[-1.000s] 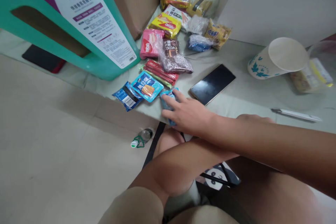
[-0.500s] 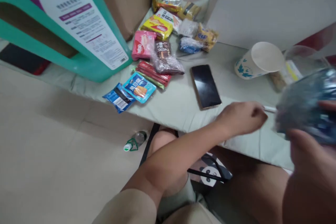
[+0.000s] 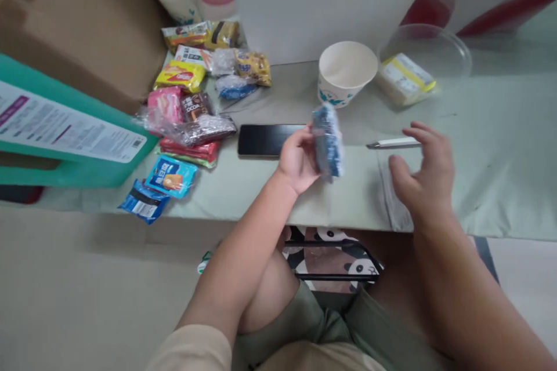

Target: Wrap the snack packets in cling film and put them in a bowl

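My left hand (image 3: 300, 162) grips a blue plastic-wrapped packet (image 3: 328, 142), held up on edge above the table and blurred by motion. Its print cannot be read. Beneath that hand, a black phone (image 3: 270, 140) lies partly covered. My right hand (image 3: 426, 174) is empty, with thumb and fingers spread. Just beyond it a silver-white pen (image 3: 394, 143) rests on the table, and a pale folded sheet (image 3: 398, 203) lies under the palm. A white paper cup (image 3: 348, 72) with blue leaves stands behind the packet.
Several wrapped snacks (image 3: 180, 75) are heaped at left, beside a green jug (image 3: 78, 127) and a cardboard box (image 3: 87, 29). Behind my right hand, a clear round container (image 3: 461, 58) has a yellow-banded packet (image 3: 407, 78) by it. The table's front edge runs above my knees.
The blue packet has passed from my right hand to my left and moved toward the middle. My right hand has opened. The head view has swung right.
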A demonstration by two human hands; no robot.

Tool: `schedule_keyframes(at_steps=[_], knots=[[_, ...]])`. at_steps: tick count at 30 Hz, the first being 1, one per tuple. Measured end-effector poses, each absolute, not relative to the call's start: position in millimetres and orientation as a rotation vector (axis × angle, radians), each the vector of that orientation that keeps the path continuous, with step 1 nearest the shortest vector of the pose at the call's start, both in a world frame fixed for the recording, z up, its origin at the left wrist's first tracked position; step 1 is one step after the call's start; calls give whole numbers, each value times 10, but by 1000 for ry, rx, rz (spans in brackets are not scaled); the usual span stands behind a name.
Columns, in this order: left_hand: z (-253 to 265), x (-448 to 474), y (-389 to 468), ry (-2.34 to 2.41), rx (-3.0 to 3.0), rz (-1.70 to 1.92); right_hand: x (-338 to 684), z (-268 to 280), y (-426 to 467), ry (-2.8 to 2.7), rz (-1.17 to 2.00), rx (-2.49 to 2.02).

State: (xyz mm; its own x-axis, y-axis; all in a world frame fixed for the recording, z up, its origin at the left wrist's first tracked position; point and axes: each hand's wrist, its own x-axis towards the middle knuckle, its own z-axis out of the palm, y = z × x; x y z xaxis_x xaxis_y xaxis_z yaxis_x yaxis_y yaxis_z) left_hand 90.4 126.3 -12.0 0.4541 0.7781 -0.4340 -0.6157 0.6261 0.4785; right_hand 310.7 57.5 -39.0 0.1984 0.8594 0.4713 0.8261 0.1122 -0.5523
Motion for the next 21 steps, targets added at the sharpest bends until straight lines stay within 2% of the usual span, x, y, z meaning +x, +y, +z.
schedule_keyframes(at_steps=[2, 4, 9, 13, 19, 21], knots=[[-105, 892, 1303, 622, 235, 854, 3256, -473, 650, -1708, -13, -1885], [-85, 892, 1315, 608, 262, 845, 3356, -526, 712, -1757, 53, -2044], [-51, 912, 1287, 642, 388, 878, 3336, -443, 748, -1703, 113, -2160], [-66, 934, 1285, 777, 421, 1027, 3170, -277, 701, -1576, 297, -2090], [-133, 1014, 1285, 898, 457, 1061, 2893, -166, 656, -1386, 774, -1754], [-169, 1045, 1290, 913, 467, 1091, 2818, -141, 655, -1415, 826, -1656]])
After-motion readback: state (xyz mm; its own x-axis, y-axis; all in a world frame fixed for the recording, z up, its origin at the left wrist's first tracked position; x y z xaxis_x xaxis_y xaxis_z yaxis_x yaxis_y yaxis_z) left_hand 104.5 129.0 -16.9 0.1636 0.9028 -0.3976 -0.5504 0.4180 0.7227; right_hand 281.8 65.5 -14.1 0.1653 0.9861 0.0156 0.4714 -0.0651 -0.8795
